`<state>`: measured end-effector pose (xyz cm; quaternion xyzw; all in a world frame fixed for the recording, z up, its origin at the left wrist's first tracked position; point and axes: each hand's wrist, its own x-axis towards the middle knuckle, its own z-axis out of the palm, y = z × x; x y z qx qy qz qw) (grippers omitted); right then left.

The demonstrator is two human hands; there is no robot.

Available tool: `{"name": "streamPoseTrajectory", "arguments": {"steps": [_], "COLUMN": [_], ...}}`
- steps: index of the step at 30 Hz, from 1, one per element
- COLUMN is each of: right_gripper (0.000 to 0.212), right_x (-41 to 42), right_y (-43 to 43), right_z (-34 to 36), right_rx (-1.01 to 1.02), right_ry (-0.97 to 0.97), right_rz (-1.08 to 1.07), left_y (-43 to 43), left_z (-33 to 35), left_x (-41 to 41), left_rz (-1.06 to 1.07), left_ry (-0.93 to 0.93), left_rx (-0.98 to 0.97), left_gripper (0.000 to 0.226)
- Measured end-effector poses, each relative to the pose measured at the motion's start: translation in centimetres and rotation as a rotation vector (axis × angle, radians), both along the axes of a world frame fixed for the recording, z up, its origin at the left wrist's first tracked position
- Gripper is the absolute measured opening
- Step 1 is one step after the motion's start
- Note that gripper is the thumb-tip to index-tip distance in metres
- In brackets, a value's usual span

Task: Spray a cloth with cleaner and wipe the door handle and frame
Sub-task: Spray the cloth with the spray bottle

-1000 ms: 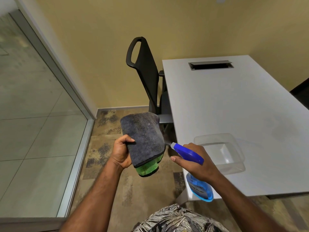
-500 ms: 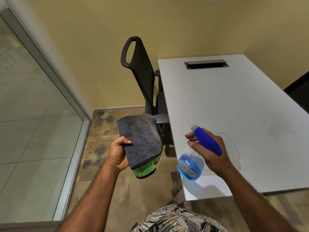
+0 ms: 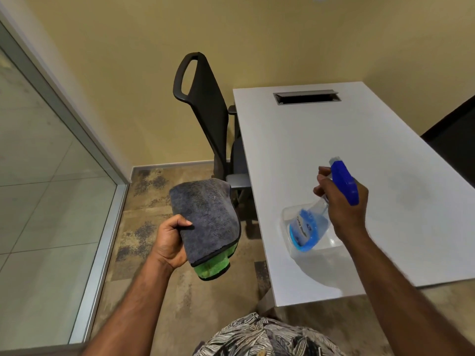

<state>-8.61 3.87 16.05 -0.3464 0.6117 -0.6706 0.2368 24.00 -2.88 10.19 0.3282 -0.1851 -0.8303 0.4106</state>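
My left hand [image 3: 171, 240] grips a folded grey cloth [image 3: 205, 217] with a green underside, held flat over the carpet beside the table. My right hand [image 3: 341, 204] is shut on a spray bottle [image 3: 308, 227] with a blue trigger head and blue liquid. The bottle hangs over a clear plastic tray [image 3: 331, 244] on the white table [image 3: 359, 140], its base down inside the tray. Whether the base touches the tray I cannot tell. The nozzle points away from me, not at the cloth. No door handle is in view.
A black office chair [image 3: 203, 111] is pushed against the table's left edge. A glass panel with an aluminium frame [image 3: 102, 227] runs along the left. A cable slot [image 3: 305, 96] sits at the table's far end. Patterned carpet lies between frame and table.
My right hand has swung the spray bottle away from the cloth, to the right over the table and down into the clear tray. The left hand and cloth have stayed almost still.
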Motion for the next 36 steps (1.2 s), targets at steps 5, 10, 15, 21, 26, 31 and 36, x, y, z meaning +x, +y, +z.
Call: {"name": "streamPoseTrajectory", "arguments": {"steps": [5, 10, 15, 21, 26, 31, 36], "right_gripper": [0.026, 0.026, 0.027, 0.030, 0.031, 0.047, 0.075], "right_x": [-1.8, -2.5, -2.3, -1.8, -1.3, -1.4, -1.9], "right_y": [-1.3, -2.3, -3.1, -3.4, -3.4, -3.5, -2.4], "right_z": [-2.4, -5.7, -8.0, -9.8, -10.3, -10.4, -11.1], "right_rx": [0.075, 0.134, 0.173, 0.167, 0.179, 0.212, 0.218], "right_ry": [0.075, 0.098, 0.085, 0.090, 0.067, 0.072, 0.023], "right_rz": [0.000, -0.027, -0.043, -0.039, -0.059, 0.002, -0.010], "left_y": [0.3, 0.6, 0.8, 0.7, 0.5, 0.3, 0.2], "left_z": [-0.4, -0.4, -0.5, -0.6, -0.6, -0.4, -0.3], "left_x": [0.0, 0.1, 0.1, 0.2, 0.4, 0.6, 0.8], "left_rz": [-0.003, -0.009, 0.004, 0.019, 0.028, 0.034, 0.025], "left_ry": [-0.010, -0.008, -0.014, -0.021, -0.018, -0.024, -0.039], "left_rx": [0.001, 0.014, 0.026, 0.031, 0.037, 0.047, 0.044], "left_gripper": [0.047, 0.047, 0.047, 0.048, 0.048, 0.048, 0.049]}}
